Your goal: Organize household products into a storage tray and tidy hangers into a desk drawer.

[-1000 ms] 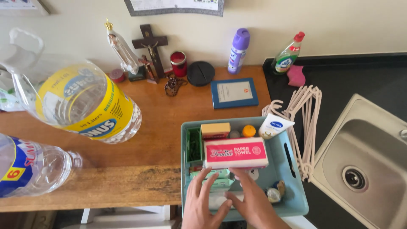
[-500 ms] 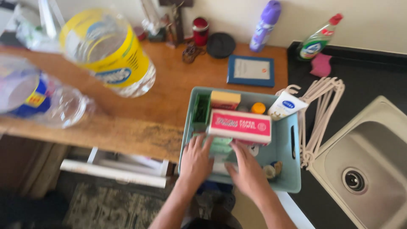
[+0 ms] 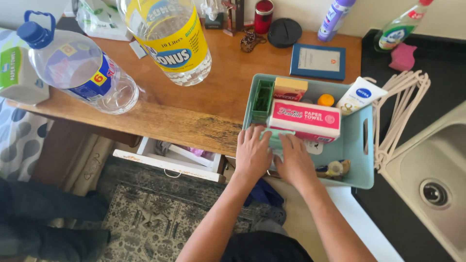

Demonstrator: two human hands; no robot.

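A light teal plastic basket (image 3: 367, 140) sits at the front edge of the wooden counter (image 3: 194, 111). My left hand (image 3: 252, 155) and my right hand (image 3: 293, 162) lie side by side inside its near end, fingers flat on a pale green object (image 3: 274, 137) that is mostly hidden under them. Just beyond my fingers lies a pink and white paper towel box (image 3: 305, 120). Farther in the basket are a green holder (image 3: 263, 99), a yellow and red packet (image 3: 290, 89), an orange ball (image 3: 325, 100) and a white tube (image 3: 360, 94).
Two large clear water bottles (image 3: 80, 73) (image 3: 170, 36) stand at the left of the counter. A blue framed card (image 3: 318, 60), a purple spray can (image 3: 332, 19), white hangers (image 3: 403, 104), a dish soap bottle (image 3: 400, 29) and a steel sink (image 3: 432, 184) are around. An open drawer (image 3: 170, 157) sits below.
The camera has tilted down and shifted, so the floor and drawer show. Both hands stay in the basket's near end, pressed onto the pale green object.
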